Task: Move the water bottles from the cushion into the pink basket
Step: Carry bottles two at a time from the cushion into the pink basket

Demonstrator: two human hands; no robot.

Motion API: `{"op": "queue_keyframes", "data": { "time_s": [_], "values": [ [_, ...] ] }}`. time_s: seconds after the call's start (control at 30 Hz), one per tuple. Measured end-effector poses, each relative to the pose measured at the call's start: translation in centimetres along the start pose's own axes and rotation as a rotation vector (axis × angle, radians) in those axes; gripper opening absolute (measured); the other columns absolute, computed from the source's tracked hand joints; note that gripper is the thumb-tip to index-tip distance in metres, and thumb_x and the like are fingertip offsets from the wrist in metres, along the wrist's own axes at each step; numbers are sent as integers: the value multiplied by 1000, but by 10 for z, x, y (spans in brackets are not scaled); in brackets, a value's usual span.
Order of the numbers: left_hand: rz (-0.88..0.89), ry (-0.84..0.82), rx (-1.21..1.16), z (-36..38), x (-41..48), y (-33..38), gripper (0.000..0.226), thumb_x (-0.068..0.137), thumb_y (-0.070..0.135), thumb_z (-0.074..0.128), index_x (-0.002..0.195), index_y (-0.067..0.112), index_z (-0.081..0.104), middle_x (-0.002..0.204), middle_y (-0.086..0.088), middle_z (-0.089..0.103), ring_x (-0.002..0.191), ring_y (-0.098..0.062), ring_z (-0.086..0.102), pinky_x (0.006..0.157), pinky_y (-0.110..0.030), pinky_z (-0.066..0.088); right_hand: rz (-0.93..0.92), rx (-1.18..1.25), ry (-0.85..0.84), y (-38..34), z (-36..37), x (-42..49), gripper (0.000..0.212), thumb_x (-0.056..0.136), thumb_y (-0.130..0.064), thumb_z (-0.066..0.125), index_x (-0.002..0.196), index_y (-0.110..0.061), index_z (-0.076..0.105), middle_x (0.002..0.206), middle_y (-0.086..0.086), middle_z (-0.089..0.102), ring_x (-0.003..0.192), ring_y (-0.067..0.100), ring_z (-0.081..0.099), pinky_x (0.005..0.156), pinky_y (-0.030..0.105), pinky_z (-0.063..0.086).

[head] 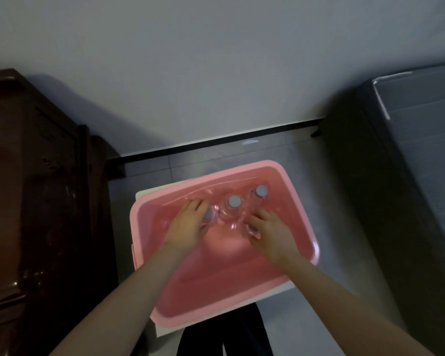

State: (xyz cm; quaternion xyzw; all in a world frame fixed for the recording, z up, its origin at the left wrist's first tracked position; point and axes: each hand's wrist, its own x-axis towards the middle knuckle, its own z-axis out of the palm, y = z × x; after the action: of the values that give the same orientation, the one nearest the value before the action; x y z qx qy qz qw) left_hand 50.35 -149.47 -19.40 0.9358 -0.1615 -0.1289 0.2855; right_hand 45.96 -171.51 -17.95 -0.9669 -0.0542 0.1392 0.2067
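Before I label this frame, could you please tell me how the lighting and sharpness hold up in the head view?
Head view: dim, flat light; the dark cabinet at left loses detail in shadow; the clear water bottles in the pink basket look soft, readable mostly by their grey caps; wide-angle distortion tilts the baseboard.

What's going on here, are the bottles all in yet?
A person has both hands down in the pink basket. The left hand holds one upright water bottle, and the right hand holds another bottle. Two more stand behind them untouched, the middle bottle and the far-right bottle. No bottle shows outside the basket.
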Motion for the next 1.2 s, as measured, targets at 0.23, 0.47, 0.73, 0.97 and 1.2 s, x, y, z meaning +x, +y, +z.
{"op": "queue_keyframes", "data": {
  "time_s": [0.23,0.47,0.73,0.97,1.2],
  "values": [
    [0,-55,89,-10,12,14,24,77,9,64,99,2,63,102,-16,62,98,-35,52,83,-43,43,89,37,15,13,-19,16,25,70,-4,62,93,-10,69,89,9,57,83,30,54,61,29,36],
    [-12,33,38,-2,14,19,21,77,7,65,97,2,63,97,-13,63,94,-33,52,77,-36,38,52,-47,4,25,-20,11,25,75,-5,61,99,-9,66,95,12,57,93,34,50,73,41,43],
    [-58,-43,57,-7,20,26,42,76,7,66,117,7,57,117,-11,57,113,-31,48,92,-35,38,7,-96,6,17,-38,10,45,73,-12,63,117,-13,58,110,10,55,107,32,48,76,39,49],
    [-40,-9,100,-57,22,52,56,75,19,70,127,12,50,127,-6,52,120,-27,43,98,-37,40,-35,-43,199,-4,-90,20,53,80,-43,41,118,-9,58,124,12,56,116,33,49,88,44,48],
    [-104,297,128,-145,-22,56,51,82,22,68,127,4,50,123,-14,56,116,-32,47,101,-36,36,-133,41,257,-49,-143,28,61,87,-50,34,131,-12,52,141,12,47,131,30,37,105,45,37]
  ]
}}
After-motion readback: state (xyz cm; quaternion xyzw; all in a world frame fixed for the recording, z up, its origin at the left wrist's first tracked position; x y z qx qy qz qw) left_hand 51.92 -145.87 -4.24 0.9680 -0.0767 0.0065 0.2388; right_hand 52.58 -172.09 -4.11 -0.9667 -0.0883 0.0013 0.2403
